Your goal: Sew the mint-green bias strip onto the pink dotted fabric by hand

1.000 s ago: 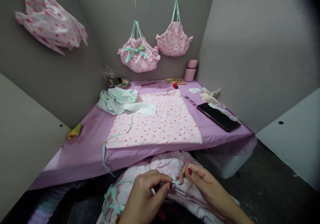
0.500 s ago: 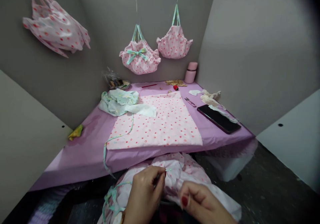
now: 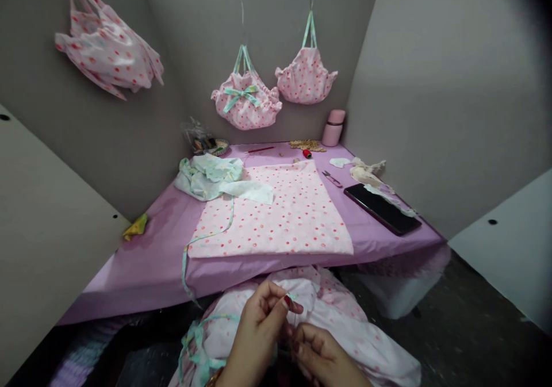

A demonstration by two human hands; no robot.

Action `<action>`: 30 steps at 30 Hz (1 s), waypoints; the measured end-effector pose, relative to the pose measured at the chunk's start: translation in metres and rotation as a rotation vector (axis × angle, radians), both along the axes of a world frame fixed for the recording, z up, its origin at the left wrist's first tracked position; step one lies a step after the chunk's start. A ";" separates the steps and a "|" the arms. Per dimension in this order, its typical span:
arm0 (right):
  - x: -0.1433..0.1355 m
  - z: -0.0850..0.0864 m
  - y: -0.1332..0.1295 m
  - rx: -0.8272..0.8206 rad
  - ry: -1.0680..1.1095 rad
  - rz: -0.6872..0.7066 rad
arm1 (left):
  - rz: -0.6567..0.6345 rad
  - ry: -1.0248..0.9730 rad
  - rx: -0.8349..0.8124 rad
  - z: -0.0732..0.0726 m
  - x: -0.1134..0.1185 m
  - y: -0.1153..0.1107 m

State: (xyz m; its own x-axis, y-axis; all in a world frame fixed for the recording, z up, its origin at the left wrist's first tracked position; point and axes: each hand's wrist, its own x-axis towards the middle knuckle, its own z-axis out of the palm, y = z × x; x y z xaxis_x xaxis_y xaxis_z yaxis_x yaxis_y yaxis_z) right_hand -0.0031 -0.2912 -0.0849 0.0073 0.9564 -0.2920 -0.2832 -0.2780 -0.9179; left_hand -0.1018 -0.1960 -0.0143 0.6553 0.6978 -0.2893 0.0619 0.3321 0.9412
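Observation:
A bunched pink dotted cloth lies over my lap, with mint ties at its left. My left hand is closed in a pinch on this cloth, thumb and fingertips at a small mint bit. Close by on the right, my right hand is also pinched, its fingertips just below my left fingers. Whatever sits between the right fingertips is too small to make out. Ahead, a flat pink dotted fabric piece covers the table's middle, with crumpled mint fabric on its left corner.
The purple-covered table holds thread snips, a black phone, a red thread spool and a pink flask. Dotted fabric bags hang at the back. A narrow mint strip dangles over the front edge.
My right hand has moved left and in toward my left hand. The left fingers have shifted slightly right, forefinger now stretched further over the cloth. The whole view has shifted a little.

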 end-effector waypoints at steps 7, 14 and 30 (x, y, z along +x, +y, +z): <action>0.023 -0.016 -0.014 0.008 -0.093 -0.094 | 0.036 -0.072 0.026 -0.001 -0.006 0.002; 0.089 0.015 -0.035 0.087 -0.880 -0.417 | 0.001 0.045 0.275 0.006 -0.011 0.004; 0.032 0.061 0.004 0.112 -0.139 -0.487 | -0.357 0.326 0.460 0.017 -0.004 -0.011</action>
